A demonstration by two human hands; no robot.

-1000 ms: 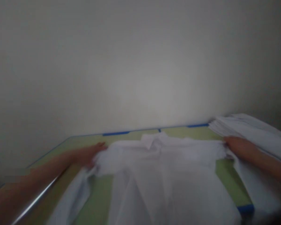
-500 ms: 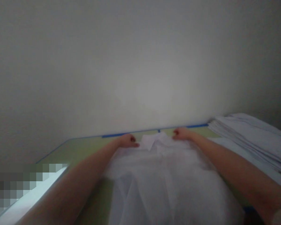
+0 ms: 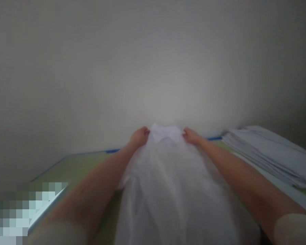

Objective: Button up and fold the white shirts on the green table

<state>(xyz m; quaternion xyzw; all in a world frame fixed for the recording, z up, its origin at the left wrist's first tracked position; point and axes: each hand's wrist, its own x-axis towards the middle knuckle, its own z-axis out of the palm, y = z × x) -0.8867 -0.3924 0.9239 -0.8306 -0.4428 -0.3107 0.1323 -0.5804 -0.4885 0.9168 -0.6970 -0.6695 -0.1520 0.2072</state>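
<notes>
A thin white collared shirt [image 3: 168, 177] hangs down toward me from both hands, its collar at the far end. My left hand [image 3: 140, 136] is closed on the cloth at the left shoulder, just beside the collar. On the other side of the collar, my right hand [image 3: 191, 136] pinches the right shoulder. Both arms are stretched forward, and the shirt's upper end is raised above the table. Loose folds run down its length, and its lower part leaves the bottom of the view.
The green table [image 3: 84, 166] has blue edging along its far side, by a plain grey wall [image 3: 153, 68]. A stack of folded white cloth [image 3: 275, 153] lies at the right, with a pale flat sheet beside it. A bright pale panel is at the lower left, partly pixelated.
Both hands have risen and come closer together, closing on the shirt's shoulders. The collar end has lifted off the table, and the cloth now hangs narrower.
</notes>
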